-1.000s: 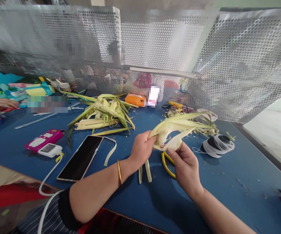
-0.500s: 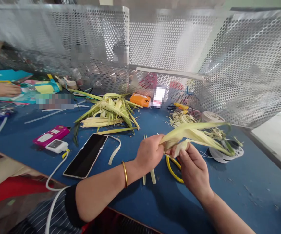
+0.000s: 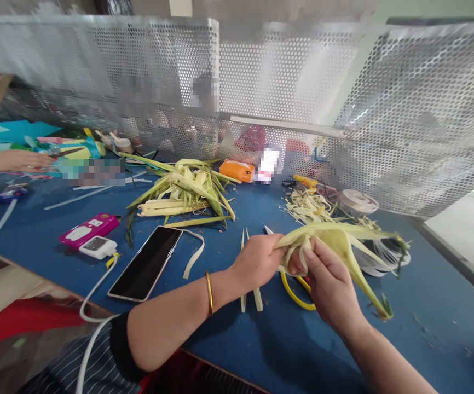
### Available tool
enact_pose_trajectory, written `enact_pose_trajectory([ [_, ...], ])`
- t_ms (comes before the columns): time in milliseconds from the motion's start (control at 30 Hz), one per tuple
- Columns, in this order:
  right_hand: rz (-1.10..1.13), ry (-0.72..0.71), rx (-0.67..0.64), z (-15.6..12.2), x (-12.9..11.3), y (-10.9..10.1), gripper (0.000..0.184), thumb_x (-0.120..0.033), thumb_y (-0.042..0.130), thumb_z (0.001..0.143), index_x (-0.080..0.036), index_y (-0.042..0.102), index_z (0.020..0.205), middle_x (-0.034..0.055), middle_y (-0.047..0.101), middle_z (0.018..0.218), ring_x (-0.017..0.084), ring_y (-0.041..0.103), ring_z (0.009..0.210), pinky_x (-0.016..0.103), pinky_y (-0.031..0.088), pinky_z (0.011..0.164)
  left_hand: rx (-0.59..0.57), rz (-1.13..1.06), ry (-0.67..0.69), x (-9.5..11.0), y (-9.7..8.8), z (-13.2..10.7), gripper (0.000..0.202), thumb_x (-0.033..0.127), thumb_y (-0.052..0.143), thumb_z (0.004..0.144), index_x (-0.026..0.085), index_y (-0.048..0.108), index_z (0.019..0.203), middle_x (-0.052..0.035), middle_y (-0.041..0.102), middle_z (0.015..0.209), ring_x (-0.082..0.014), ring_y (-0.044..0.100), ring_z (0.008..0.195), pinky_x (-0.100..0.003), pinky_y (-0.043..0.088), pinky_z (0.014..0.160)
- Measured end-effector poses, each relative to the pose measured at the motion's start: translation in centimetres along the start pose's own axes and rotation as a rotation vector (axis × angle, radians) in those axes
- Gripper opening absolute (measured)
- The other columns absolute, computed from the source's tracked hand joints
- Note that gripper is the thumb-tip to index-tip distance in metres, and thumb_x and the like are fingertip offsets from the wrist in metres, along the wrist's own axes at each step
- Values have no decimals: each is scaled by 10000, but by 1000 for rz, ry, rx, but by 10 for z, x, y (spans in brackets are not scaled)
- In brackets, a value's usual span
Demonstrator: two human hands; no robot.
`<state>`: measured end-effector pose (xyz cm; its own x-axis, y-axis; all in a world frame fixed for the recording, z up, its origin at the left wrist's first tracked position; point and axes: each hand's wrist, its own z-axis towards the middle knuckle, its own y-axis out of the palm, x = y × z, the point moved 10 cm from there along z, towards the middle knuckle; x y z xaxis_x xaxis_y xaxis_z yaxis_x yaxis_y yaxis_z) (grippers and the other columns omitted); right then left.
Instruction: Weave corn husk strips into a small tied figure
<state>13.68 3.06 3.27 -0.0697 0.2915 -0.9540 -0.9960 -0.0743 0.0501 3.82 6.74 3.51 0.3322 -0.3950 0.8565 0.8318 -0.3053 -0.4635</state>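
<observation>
Pale green corn husks [image 3: 335,239] stretch from my fists out to the right, their tips drooping over the table. My left hand [image 3: 257,262] is closed round the gathered end of the husks. Close beside it, my right hand [image 3: 329,279] pinches a folded strip of husk between thumb and fingers. Beneath my hands lie scissors with yellow handles [image 3: 296,298], partly hidden. Narrow cut strips [image 3: 257,300] rest on the table under my left wrist.
A pile of corn husks [image 3: 188,189] lies left of centre. Nearer stand a phone [image 3: 146,262] and a magenta power bank [image 3: 89,230] with a white cable. Husk scraps [image 3: 308,205] and a white spool [image 3: 380,257] are at right. A co-worker's hand [image 3: 19,160] is far left.
The husks' free ends have swung down and spread, one now hanging toward the near right. My right hand has folded its strip over. The co-worker's hand has shifted right.
</observation>
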Motion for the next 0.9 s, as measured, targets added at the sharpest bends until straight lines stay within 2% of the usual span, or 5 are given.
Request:
enact_pose_trajectory([
  [333,-47,54,-23,1,-2,-1,352,-435,529,949,-224,457,676,-19,434,613,137,416,585,273,371,540,-71,-6,31,5,6,-1,224,170,434,830,187,637,737,-6,662,718,-151,574,685,-225,403,614],
  [467,110,164,8,1,0,-10,376,-465,617,883,-224,413,679,-69,333,582,83,267,459,229,251,414,-21,49,-2,-5,-10,5,205,236,482,836,174,614,691,15,580,633,-122,495,609,-218,346,553],
  [667,-149,182,136,5,7,-35,432,-592,564,872,-231,437,671,-48,456,511,101,353,419,242,268,391,264,-258,-218,-40,-59,21,228,348,523,813,155,644,835,38,517,572,-90,426,472,-207,318,450],
  [767,-345,196,184,9,17,-46,446,-620,551,857,-225,463,667,-46,463,500,114,386,460,242,312,439,589,-322,-260,-56,-114,17,245,279,550,738,142,652,913,25,555,605,-91,458,465,-197,308,418],
  [900,-472,149,196,19,22,-60,424,-588,573,833,-224,467,643,-52,436,506,122,387,492,247,315,467,1013,-295,-306,-84,-191,-6,299,350,558,756,117,635,926,-16,594,684,-103,492,497,-202,324,419],
])
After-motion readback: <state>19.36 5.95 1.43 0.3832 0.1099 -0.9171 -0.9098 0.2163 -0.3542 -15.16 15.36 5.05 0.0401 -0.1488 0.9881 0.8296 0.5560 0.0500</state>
